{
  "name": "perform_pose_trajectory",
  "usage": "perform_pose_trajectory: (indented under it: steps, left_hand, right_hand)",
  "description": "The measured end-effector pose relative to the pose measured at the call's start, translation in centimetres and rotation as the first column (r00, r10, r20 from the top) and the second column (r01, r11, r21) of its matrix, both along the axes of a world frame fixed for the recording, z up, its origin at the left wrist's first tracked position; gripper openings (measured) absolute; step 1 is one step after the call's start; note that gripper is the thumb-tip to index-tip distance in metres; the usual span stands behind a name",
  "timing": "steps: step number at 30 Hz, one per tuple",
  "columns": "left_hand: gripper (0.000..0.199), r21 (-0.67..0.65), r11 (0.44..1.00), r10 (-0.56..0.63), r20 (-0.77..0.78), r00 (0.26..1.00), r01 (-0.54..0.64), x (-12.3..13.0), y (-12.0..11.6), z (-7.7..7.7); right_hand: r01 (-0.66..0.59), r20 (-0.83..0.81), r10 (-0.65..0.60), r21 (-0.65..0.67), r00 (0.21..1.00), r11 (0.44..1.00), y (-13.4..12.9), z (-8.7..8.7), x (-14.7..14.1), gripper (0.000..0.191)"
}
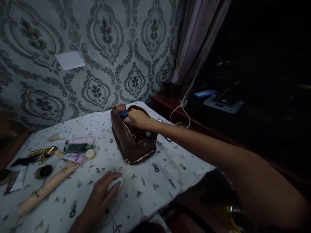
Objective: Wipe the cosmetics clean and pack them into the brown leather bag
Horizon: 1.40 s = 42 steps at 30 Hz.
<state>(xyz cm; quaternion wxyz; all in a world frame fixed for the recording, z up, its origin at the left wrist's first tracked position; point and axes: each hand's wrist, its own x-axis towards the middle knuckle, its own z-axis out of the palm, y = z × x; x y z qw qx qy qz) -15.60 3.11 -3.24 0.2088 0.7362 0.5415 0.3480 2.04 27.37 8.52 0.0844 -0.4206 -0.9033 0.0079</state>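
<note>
A brown zippered toiletry bag [123, 137] stands unzipped on the patterned white cloth [155, 181]. My right hand [139, 119] reaches into its far end with curled fingers. A dark blue item [123, 114] and a pink item [127, 120] lie right by those fingertips; whether they are gripped is hidden. Other small things show inside the bag, too dark to name. Nearer to me, my left hand [103, 192] rests on the cloth, its thumb and fingers closed around a small round white object [115, 183].
Left on the cloth lie a dark green bottle [77, 148], a pale pink tube [81, 141], a white-and-purple tube [74, 158], a cream round lid [90, 154], gold-coloured tubes [47, 154] and a long beige strip [50, 187]. A phone [167, 138] lies partly behind my right forearm. A white cable [188, 97] hangs beyond.
</note>
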Motion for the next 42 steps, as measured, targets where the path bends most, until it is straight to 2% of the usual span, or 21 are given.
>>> perform_pose_trajectory:
  steps: [3, 5, 8, 10, 12, 16, 18, 20, 22, 24, 27, 30, 37, 42]
  left_hand:
    - [0.023, -0.003, 1.0, 0.005, -0.008, 1.0, -0.005, -0.1, 0.1, 0.2]
    - [0.023, -0.018, 1.0, 0.007, -0.019, 1.0, -0.007, -0.3, 0.1, 0.3]
    - [0.023, -0.027, 1.0, -0.003, -0.053, 0.999, 0.001, -0.7, 0.1, 0.5]
    - [0.023, 0.019, 1.0, -0.016, -0.096, 0.995, 0.017, -0.6, 0.5, 1.0]
    - [0.026, 0.102, 0.994, -0.027, -0.164, 0.986, 0.044, -0.2, 1.3, 2.2]
    - [0.037, 0.287, 0.948, -0.036, -0.328, 0.944, 0.136, 1.9, 4.5, 6.0]
    - [0.038, 0.369, 0.914, 0.02, -0.455, 0.89, 0.168, 3.0, 6.2, 7.6]
    - [0.037, 0.405, 0.896, 0.085, -0.558, 0.826, 0.181, 3.8, 7.4, 8.3]
    - [0.035, 0.397, 0.9, 0.106, -0.599, 0.794, 0.179, 3.9, 8.0, 8.1]
    - [0.035, 0.389, 0.904, 0.101, -0.597, 0.796, 0.177, 3.7, 8.2, 7.6]
    - [0.035, 0.423, 0.883, 0.111, -0.607, 0.787, 0.202, 3.0, 8.2, 6.8]
    - [0.033, 0.454, 0.859, 0.123, -0.633, 0.764, 0.238, 2.6, 8.4, 6.4]
    - [0.035, 0.436, 0.866, 0.11, -0.646, 0.756, 0.246, 2.8, 8.2, 6.3]
    - [0.036, 0.401, 0.888, 0.076, -0.608, 0.79, 0.223, 2.6, 5.9, 5.0]
  right_hand:
    - [-0.009, -0.108, 0.014, 0.046, 0.994, 0.999, -1.7, 0.9, 0.7, 0.026]
    - [-0.088, -0.186, 0.096, 0.054, 0.978, 0.995, -3.4, 1.1, 1.8, 0.028]
    - [-0.239, -0.26, 0.242, 0.043, 0.935, 0.97, -6.0, 0.3, 4.3, 0.025]
    - [-0.347, -0.3, 0.353, 0.073, 0.886, 0.935, -7.2, -0.9, 6.2, 0.028]
    - [-0.43, -0.336, 0.439, 0.106, 0.833, 0.897, -8.0, -2.3, 7.7, 0.029]
    - [-0.453, -0.44, 0.472, 0.156, 0.764, 0.878, -8.8, -4.6, 9.3, 0.021]
    - [-0.468, -0.465, 0.508, 0.209, 0.725, 0.859, -9.0, -5.4, 9.5, 0.016]
    - [-0.471, -0.478, 0.545, 0.277, 0.689, 0.838, -9.4, -6.1, 9.7, 0.011]
    - [-0.446, -0.491, 0.551, 0.324, 0.674, 0.834, -9.8, -6.8, 9.9, 0.015]
    - [-0.417, -0.505, 0.539, 0.341, 0.675, 0.842, -10.2, -7.5, 10.3, 0.026]
    - [-0.396, -0.527, 0.526, 0.347, 0.668, 0.85, -10.7, -8.4, 10.6, 0.04]
    - [-0.385, -0.535, 0.513, 0.34, 0.671, 0.858, -10.9, -8.9, 10.7, 0.043]
    - [-0.351, -0.58, 0.484, 0.334, 0.655, 0.875, -11.1, -8.8, 10.2, 0.043]
    - [-0.276, -0.611, 0.422, 0.323, 0.67, 0.905, -11.9, -7.8, 9.5, 0.052]
